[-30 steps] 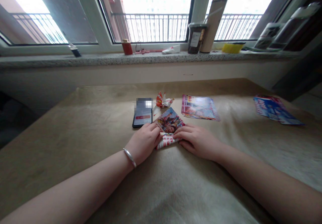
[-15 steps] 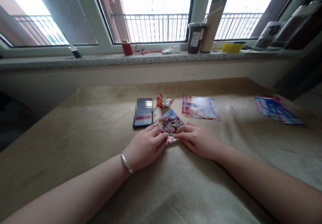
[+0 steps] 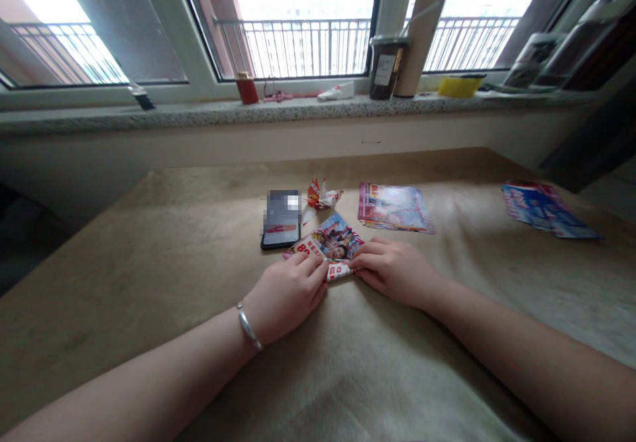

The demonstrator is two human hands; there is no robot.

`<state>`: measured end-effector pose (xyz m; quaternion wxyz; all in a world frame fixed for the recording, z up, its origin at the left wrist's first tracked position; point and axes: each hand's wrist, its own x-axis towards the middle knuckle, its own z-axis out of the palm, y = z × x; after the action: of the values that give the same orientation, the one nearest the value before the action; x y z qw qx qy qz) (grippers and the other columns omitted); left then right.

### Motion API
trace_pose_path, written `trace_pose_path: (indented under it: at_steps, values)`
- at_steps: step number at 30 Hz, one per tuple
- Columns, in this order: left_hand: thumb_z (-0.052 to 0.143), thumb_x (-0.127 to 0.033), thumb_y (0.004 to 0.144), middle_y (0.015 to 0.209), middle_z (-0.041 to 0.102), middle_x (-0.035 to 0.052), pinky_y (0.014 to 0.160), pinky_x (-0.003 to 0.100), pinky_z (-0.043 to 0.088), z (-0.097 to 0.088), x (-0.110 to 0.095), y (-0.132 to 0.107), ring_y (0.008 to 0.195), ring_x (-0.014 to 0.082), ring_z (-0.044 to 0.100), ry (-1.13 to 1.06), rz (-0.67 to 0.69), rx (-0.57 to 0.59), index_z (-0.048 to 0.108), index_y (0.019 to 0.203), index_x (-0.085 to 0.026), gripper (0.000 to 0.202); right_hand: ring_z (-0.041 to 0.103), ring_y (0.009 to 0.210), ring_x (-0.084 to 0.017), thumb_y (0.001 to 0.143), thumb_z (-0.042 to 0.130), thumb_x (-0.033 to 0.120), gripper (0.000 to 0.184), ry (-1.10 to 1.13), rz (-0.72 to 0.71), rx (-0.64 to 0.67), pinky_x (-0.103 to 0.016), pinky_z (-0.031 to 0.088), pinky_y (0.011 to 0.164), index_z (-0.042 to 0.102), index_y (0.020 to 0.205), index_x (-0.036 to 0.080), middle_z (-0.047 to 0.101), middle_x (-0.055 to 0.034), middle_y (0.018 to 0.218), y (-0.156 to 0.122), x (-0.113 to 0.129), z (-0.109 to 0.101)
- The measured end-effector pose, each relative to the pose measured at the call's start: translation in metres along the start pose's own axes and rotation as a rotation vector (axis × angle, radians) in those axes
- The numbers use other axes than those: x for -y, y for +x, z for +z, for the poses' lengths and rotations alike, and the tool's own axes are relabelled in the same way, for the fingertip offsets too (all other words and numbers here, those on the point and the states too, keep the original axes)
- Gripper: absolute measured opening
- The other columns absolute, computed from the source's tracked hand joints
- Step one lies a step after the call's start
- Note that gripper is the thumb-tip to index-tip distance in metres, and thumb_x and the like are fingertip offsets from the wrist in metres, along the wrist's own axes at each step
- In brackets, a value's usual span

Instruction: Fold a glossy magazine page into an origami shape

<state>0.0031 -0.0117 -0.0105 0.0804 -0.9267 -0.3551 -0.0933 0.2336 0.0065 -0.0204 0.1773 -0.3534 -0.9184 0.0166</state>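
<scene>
A folded sheet of colourful printed paper (image 3: 332, 243) lies on the tan table (image 3: 149, 263) in front of me. My left hand (image 3: 288, 293), a silver bangle on its wrist, presses the paper's near left edge with curled fingers. My right hand (image 3: 395, 270) pins the near right corner, fingers bent onto the fold. A small folded paper figure (image 3: 322, 197) sits just behind the sheet. A dark phone (image 3: 281, 220) lies to the left of it.
A stack of colourful leaflets (image 3: 392, 207) lies right of the sheet, and a blue leaflet pile (image 3: 544, 210) at the table's far right. On the stone windowsill (image 3: 199, 114) stand a red cup (image 3: 247, 89), a dark jar (image 3: 383, 71) and a yellow object (image 3: 454, 86).
My left hand slid down and right along the paper's near edge, folding it; more of the sheet's left side with red print now shows. The right hand stayed on its corner.
</scene>
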Motion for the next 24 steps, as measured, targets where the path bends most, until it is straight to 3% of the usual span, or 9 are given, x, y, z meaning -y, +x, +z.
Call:
trace_pose_path:
  at_steps: [8, 14, 24]
  values:
    - [0.044, -0.025, 0.090, 0.101, 0.062, 0.0113, 0.076, 0.038, 0.054, -0.0006, -0.0034, -0.0001, 0.089, 0.0233, 0.059, 0.058, -0.044, 0.022, 0.058, 0.111, -0.012, 0.028, 0.058, 0.081, -0.016, 0.090, 0.050, 0.028, 0.022, -0.001, 0.016, -0.020, -0.028, 0.044, 0.068, 0.071, 0.093, 0.025, 0.068, -0.0033, 0.091, -0.0008, -0.0003, 0.0016]
    - [0.043, -0.024, 0.091, 0.090, 0.063, 0.0096, 0.074, 0.035, 0.052, -0.0006, -0.0043, -0.0017, 0.083, 0.0212, 0.060, 0.046, -0.058, -0.002, 0.061, 0.097, -0.014, 0.022, 0.056, 0.080, -0.016, 0.090, 0.050, 0.027, 0.022, -0.043, 0.011, -0.016, -0.028, 0.042, 0.066, 0.072, 0.095, 0.026, 0.068, -0.0041, 0.087, -0.0007, 0.0010, 0.0006]
    - [0.042, -0.027, 0.092, 0.092, 0.063, 0.0105, 0.072, 0.034, 0.052, 0.0019, -0.0040, -0.0011, 0.086, 0.0218, 0.060, 0.114, -0.058, 0.031, 0.061, 0.101, -0.014, 0.024, 0.056, 0.080, -0.016, 0.090, 0.048, 0.028, 0.025, -0.063, 0.013, -0.024, -0.028, 0.041, 0.066, 0.072, 0.099, 0.026, 0.067, -0.0038, 0.088, -0.0005, 0.0005, 0.0016]
